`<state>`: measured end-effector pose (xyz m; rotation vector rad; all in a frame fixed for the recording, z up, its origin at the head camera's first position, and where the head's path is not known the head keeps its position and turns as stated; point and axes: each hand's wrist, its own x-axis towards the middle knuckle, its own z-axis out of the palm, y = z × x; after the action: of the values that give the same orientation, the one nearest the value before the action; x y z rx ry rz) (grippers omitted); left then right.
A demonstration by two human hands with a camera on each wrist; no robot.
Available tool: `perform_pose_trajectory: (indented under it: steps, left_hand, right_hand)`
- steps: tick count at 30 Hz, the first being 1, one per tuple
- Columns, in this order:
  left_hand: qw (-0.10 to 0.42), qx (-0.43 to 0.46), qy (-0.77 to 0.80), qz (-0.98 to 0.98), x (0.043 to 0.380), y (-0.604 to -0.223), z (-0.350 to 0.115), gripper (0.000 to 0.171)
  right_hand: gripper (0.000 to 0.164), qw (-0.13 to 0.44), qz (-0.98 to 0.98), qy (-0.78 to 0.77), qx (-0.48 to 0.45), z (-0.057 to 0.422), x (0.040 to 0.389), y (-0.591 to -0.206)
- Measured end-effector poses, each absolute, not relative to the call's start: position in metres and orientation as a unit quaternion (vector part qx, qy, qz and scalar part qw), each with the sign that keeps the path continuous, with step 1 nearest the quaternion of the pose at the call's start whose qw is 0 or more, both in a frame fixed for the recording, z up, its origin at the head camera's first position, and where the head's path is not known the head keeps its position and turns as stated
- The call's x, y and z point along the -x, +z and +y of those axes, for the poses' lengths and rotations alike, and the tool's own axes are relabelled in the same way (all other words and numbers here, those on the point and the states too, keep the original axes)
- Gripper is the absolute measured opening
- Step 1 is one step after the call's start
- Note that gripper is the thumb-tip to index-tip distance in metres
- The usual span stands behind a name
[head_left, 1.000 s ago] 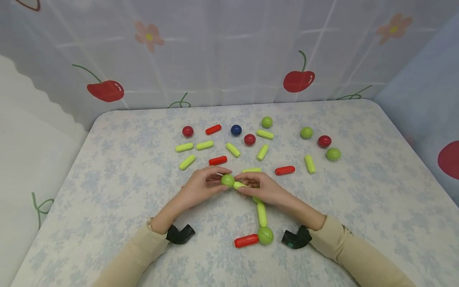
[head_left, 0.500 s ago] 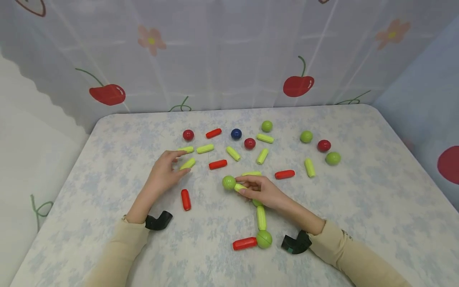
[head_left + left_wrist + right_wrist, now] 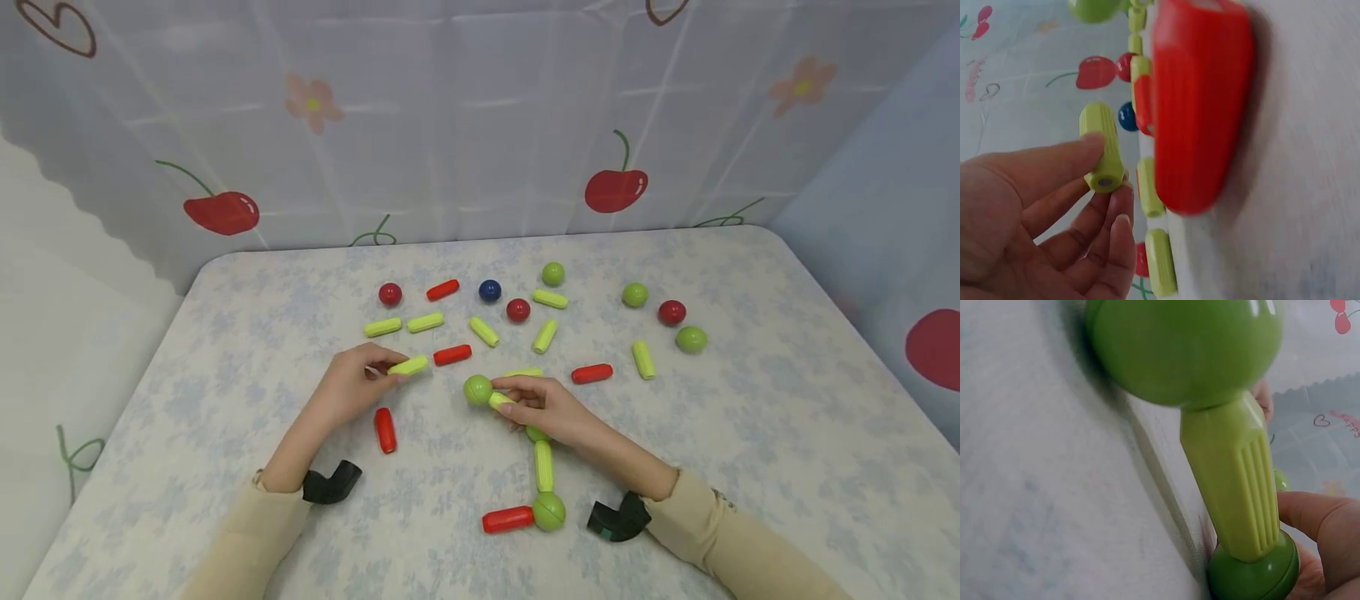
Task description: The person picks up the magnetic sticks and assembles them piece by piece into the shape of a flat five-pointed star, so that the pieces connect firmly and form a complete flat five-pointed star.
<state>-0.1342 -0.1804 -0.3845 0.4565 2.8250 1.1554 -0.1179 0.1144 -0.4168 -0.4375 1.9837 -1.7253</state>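
My left hand [image 3: 348, 387] pinches a yellow-green magnetic rod [image 3: 409, 365] between thumb and fingers; a round metal end shows on this rod [image 3: 1105, 150] in the left wrist view. My right hand [image 3: 553, 410] pinches another yellow-green rod [image 3: 500, 402], whose left end meets a green ball [image 3: 477, 390]. Partly hidden under the right hand is a second green ball [image 3: 536, 434]. From it a yellow-green rod [image 3: 543, 467] runs down to a third green ball [image 3: 549, 511], with a red rod [image 3: 507, 520] joined at its left.
A loose red rod [image 3: 386, 430] lies just right of the left forearm. Several yellow-green rods [image 3: 483, 332], red rods [image 3: 452, 355], red balls [image 3: 518, 311], green balls [image 3: 635, 294] and a blue ball [image 3: 490, 290] are scattered across the table [image 3: 187, 467] toward the back.
My left hand let go of the green ball, moved left to the loose rods, and took up a yellow-green one, now carried slightly rightward. The right hand keeps its place and hold.
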Motion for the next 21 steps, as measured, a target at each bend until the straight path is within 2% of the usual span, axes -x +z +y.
perform_pose_trajectory:
  steps: [3, 7, 21]
  left_hand:
    - [0.065, -0.182, 0.398, 0.897, 0.128, -0.379, -0.171, 0.021]
    - [0.087, -0.202, 0.403, 0.888, 0.123, -0.38, -0.162, 0.021]
    - [0.092, -0.208, 0.442, 0.868, 0.116, -0.393, -0.142, 0.02]
  right_hand:
    - [0.04, 0.234, 0.724, -0.631, 0.155, 0.115, 0.117, -0.417]
    - [0.04, 0.231, 0.724, -0.632, 0.15, 0.115, 0.117, -0.416]
    - [0.043, 0.239, 0.714, -0.641, 0.149, 0.116, 0.121, -0.417]
